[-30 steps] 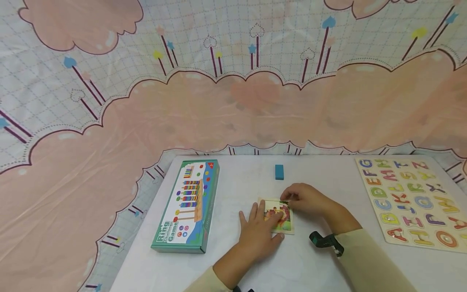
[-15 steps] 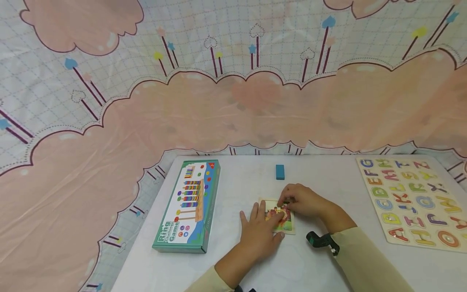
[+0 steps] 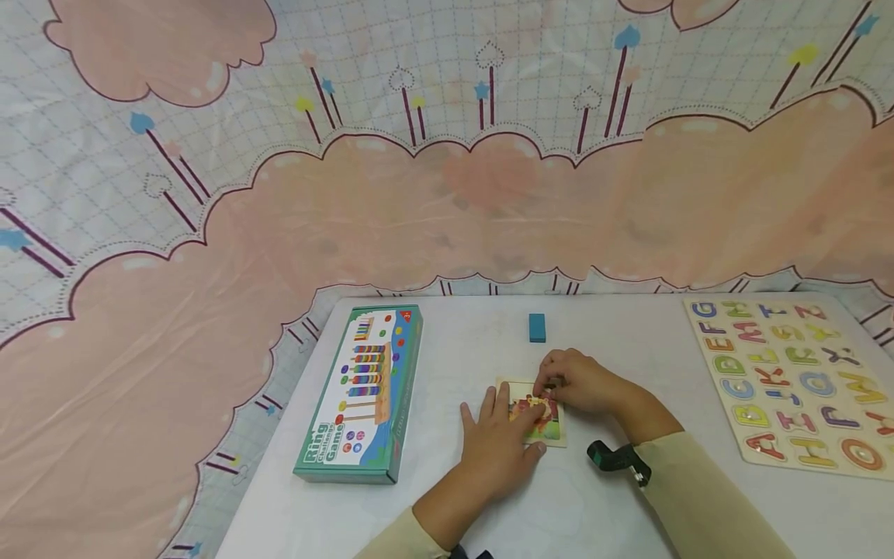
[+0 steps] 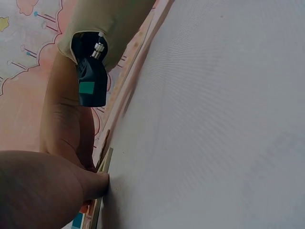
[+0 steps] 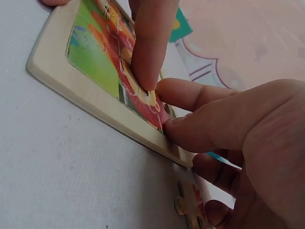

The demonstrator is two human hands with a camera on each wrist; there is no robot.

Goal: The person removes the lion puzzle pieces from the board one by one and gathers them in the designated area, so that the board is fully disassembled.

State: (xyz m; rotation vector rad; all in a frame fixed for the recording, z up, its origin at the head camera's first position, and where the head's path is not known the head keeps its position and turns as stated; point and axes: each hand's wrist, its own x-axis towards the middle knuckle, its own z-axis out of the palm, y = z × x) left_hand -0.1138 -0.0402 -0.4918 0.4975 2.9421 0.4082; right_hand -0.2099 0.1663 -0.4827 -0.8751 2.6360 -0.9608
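A small wooden jigsaw puzzle [image 3: 553, 429] with a colourful picture lies in its pale frame on the table. My left hand [image 3: 492, 450] is spread over its left part, one fingertip pressing on the picture. In the left wrist view, the left thumb [image 4: 95, 185] is at the frame's edge. At the far right corner, my right hand [image 3: 585, 382] pinches a puzzle piece between thumb and index finger, low over the picture; the fingers mostly hide it. Beside the frame, a loose puzzle piece [image 5: 190, 205] shows under the right hand's curled fingers.
A blue block [image 3: 536, 328] lies beyond the puzzle. To the left is a green Ring Challenge Game box [image 3: 359, 396]; to the right, a wooden alphabet board [image 3: 789, 388]. A patterned pink cloth [image 3: 454, 217] hangs behind the white table [image 3: 461, 334].
My right hand has shifted slightly left over the puzzle's far right corner and stays there. The left hand keeps its place on the picture.
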